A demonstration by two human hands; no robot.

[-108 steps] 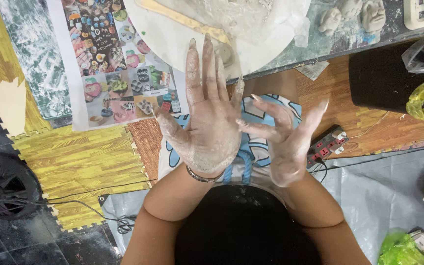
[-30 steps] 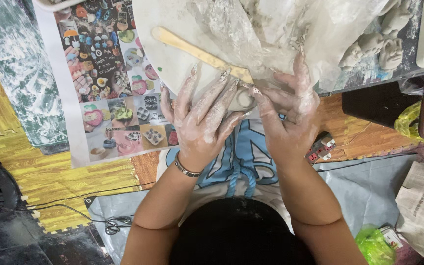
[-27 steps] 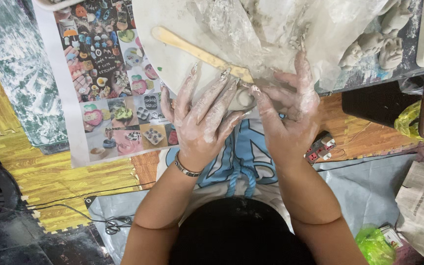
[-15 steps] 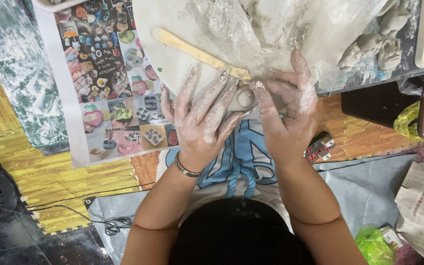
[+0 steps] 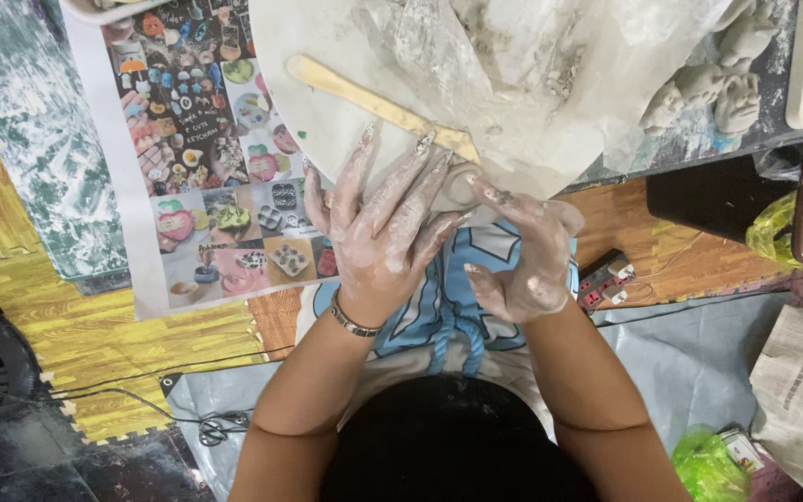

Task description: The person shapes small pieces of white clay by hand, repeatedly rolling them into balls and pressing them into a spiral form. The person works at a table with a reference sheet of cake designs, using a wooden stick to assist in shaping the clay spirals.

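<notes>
We see both hands coated in pale wet clay at the near edge of a round white board [image 5: 299,112]. The left hand [image 5: 378,232] lies flat with fingers spread, its fingertips resting on the board's edge just below a flat wooden stick [image 5: 378,104]. It grips nothing; the palm faces down. A thin metal bracelet [image 5: 353,323] circles the left wrist.

The right hand [image 5: 527,256] is loosely curled, fingers bent inward, with the index finger reaching toward a small lump of clay [image 5: 462,186] at the board's rim. We cannot tell whether the fingers actually pinch the lump or only touch it. The lump sits between the two hands, touching the left fingertips.

The wooden stick lies diagonally across the board, its lower end near the left fingertips. Behind it, crumpled clear plastic sheeting [image 5: 513,56] covers much of the board. To the right of the board, several small grey clay figures [image 5: 717,88] stand on the table edge.

Left of the board, a printed sheet of colourful photos [image 5: 206,158] lies on the work surface. Below the table, a power strip [image 5: 606,279] rests on the wooden floor, well apart from the right hand. A green plastic bag [image 5: 708,465] lies at lower right.
</notes>
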